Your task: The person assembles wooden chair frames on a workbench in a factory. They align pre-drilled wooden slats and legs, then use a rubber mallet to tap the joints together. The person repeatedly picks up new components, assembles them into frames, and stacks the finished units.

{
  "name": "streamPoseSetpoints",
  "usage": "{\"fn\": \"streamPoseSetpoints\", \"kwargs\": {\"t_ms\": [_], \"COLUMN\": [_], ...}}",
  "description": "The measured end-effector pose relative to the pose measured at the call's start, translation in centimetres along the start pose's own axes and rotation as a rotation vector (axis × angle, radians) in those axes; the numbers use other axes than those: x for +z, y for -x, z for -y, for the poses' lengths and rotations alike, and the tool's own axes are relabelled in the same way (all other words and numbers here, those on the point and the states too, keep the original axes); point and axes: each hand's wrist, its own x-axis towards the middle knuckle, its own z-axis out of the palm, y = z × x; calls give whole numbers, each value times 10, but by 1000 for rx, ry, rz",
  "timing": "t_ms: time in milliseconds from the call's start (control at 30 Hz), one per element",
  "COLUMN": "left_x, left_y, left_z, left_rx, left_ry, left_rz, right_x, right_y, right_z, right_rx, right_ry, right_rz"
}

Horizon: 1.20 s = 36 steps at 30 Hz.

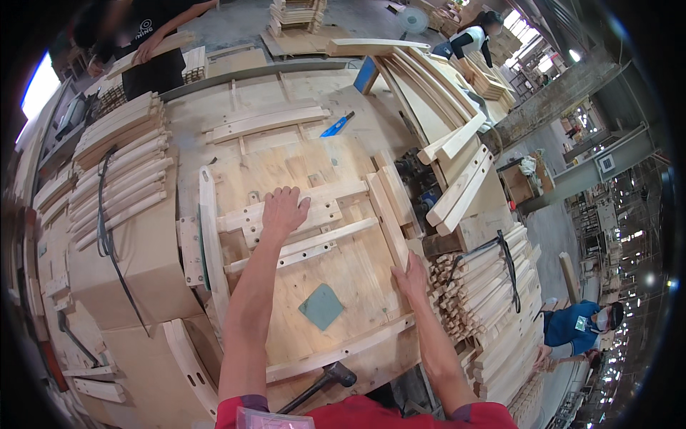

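Note:
My left hand (286,211) lies over a pale wooden crosspiece (337,191), its fingers curled across the far edge. On the right, my right hand (411,277) is wrapped round the near end of an upright wooden rail (386,222). The crosspiece runs between this rail and a long side piece (209,229) on the left. A drilled wooden block (325,213) sits under my left wrist. Nearer to me, a thinner slat (336,236) crosses too. A grey-green square pad (321,307) lies on the plywood board (357,286).
A hammer (336,375) lies at the near edge. A blue utility knife (336,125) rests beyond the frame. Strapped wood bundles stand left (125,171) and right (486,286); loose rails (461,189) lean at far right. Other people (580,325) work around the bench.

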Motion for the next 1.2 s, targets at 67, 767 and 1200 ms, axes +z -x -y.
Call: {"fn": "streamPoseSetpoints", "kwargs": {"t_ms": [67, 767, 1200], "left_x": [-1, 36, 75], "left_y": [0, 15, 21], "left_z": [-1, -65, -108], "left_rx": [-6, 396, 458], "left_ry": [18, 58, -82], "left_rz": [45, -96, 98], "right_x": [-2, 0, 3], "right_y": [1, 8, 6], "right_z": [1, 12, 14], "right_rx": [24, 62, 65], "right_ry": [26, 16, 1], "right_rz": [15, 20, 10]}}
